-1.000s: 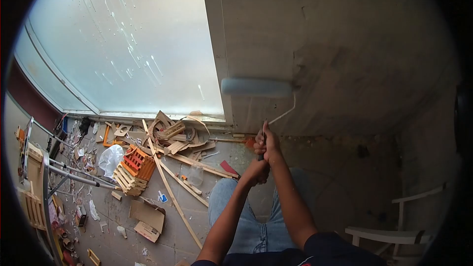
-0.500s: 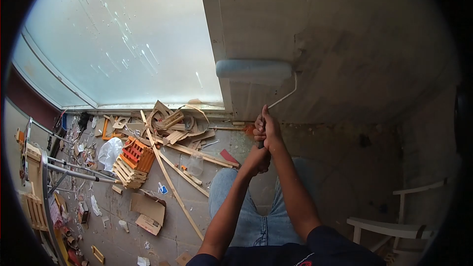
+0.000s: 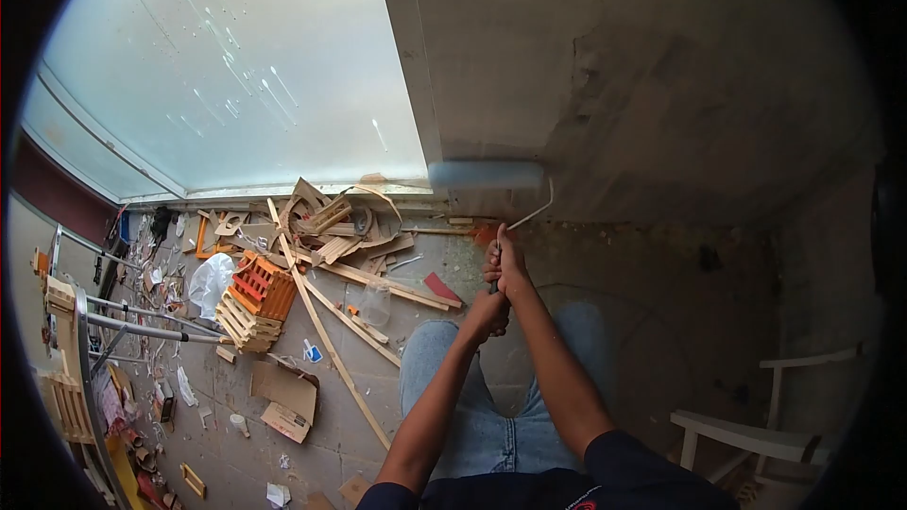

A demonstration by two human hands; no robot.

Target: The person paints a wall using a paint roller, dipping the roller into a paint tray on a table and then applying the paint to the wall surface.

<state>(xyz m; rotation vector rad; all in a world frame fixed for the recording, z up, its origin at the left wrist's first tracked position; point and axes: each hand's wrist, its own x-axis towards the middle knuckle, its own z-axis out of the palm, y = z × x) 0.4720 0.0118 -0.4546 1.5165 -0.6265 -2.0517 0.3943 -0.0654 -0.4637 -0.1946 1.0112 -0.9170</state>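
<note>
A paint roller [image 3: 487,174] with a pale blue sleeve lies across the lower part of the wall [image 3: 510,57], just right of the frosted pane's edge. Its thin bent wire frame runs down to the handle between my hands. My right hand [image 3: 507,263] is wrapped round the upper handle, thumb pointing up along it. Lower on the same handle, my left hand [image 3: 487,312] is closed, directly beneath the right. Most of the handle is hidden by my fingers. The roller sleeve is slightly blurred.
Wood strips and torn cardboard [image 3: 331,222] are heaped below the frosted pane [image 3: 255,66]. Left of my knees lie orange slatted crates [image 3: 260,288], a plastic cup [image 3: 375,306] and an open cardboard box [image 3: 286,400]. A metal ladder [image 3: 151,329] is at left, a white wooden frame [image 3: 742,436] at right.
The roller has moved down the wall, close to its base. Both hands have come lower and slightly left with it, keeping their grip on the handle.
</note>
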